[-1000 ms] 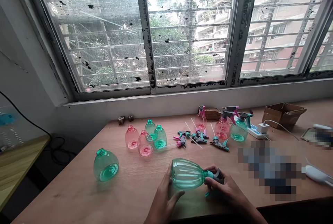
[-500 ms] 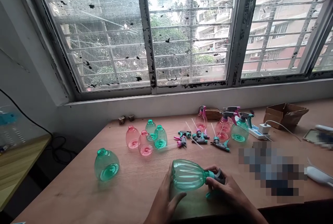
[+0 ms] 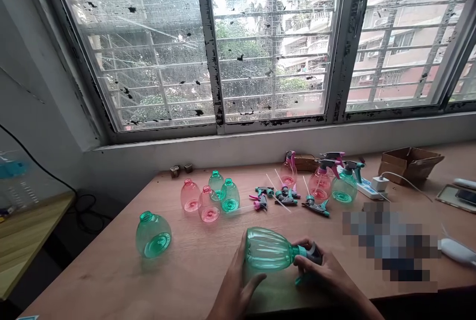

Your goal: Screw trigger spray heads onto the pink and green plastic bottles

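A green ribbed spray bottle (image 3: 268,249) lies on its side near the front edge of the wooden table (image 3: 193,280). My left hand (image 3: 235,285) cups the bottle's round base, thumb and fingers wrapped around it. My right hand (image 3: 323,274) grips the grey and teal trigger head (image 3: 311,251) at the bottle's neck. A lone green bottle without a head (image 3: 152,235) stands to the left.
Pink and green headless bottles (image 3: 208,198) cluster mid-table. Loose trigger heads with tubes (image 3: 282,197) lie beside them, and assembled spray bottles (image 3: 330,180) stand further right. A white power strip (image 3: 368,188), cardboard box (image 3: 409,162) and a blurred patch (image 3: 390,243) fill the right side.
Both hands keep hold of the green bottle and its trigger head. The bottle has shifted only slightly; the view has drifted a little.
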Demonstrator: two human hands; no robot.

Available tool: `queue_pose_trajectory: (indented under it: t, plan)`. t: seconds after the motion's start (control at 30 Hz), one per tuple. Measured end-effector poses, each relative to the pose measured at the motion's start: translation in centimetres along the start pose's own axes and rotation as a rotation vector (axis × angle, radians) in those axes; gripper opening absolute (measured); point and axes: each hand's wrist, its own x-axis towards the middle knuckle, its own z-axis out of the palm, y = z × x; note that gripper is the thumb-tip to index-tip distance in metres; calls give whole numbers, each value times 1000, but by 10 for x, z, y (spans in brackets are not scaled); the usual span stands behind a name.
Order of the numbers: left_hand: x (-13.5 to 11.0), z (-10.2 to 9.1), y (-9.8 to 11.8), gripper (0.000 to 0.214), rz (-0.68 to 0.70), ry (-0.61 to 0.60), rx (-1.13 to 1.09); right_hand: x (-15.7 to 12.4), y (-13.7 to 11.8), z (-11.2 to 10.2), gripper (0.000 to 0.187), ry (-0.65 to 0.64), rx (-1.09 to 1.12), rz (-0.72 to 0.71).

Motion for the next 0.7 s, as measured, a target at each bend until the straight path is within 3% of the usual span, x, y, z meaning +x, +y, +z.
queue_pose_trajectory:
  t: [0.27,0.5,0.7]
  plan:
    - [1,-3,7,73,1,-61,-4,2,-1,1,43,22,-17,-14]
    - [1,0,-1,82,11,-43,-5,0,0,3,45,27,62,-3]
    - [-1,-3,10,77,-29,-52,-59,-1,-2,6,49,47,62,2]
